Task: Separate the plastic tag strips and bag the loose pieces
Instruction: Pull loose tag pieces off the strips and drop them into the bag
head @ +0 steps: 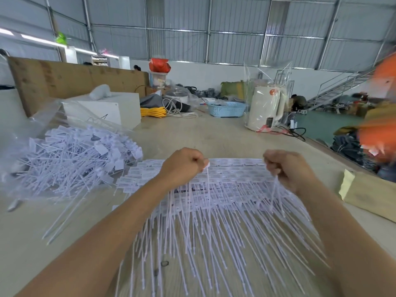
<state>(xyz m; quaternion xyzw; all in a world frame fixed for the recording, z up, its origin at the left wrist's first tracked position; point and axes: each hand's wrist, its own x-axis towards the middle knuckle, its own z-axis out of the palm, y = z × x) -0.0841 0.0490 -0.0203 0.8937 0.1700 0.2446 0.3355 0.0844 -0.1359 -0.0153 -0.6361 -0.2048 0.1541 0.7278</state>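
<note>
Left hand: the left hand (182, 166) is curled into a fist, pinching the head of one white tag; its tail hangs down over the stack.
Right hand: the right hand (288, 169) is clenched around a few thin tag tails at about 2 o'clock from frame centre; motion blur hides exactly how many.
Tag strips: the joined tag strips (218, 189) lie stacked on the table (214, 133) under both hands, tails fanning toward 6 o'clock.
Loose pieces: the loose tags (70, 159) are piled at 9 o'clock, spilling from the clear plastic bag (34, 123).
Surroundings: a blue basket (227, 108) and a bagged white kettle (266, 108) stand at 12 to 1 o'clock; a tan envelope (368, 194) lies at 3 o'clock.
</note>
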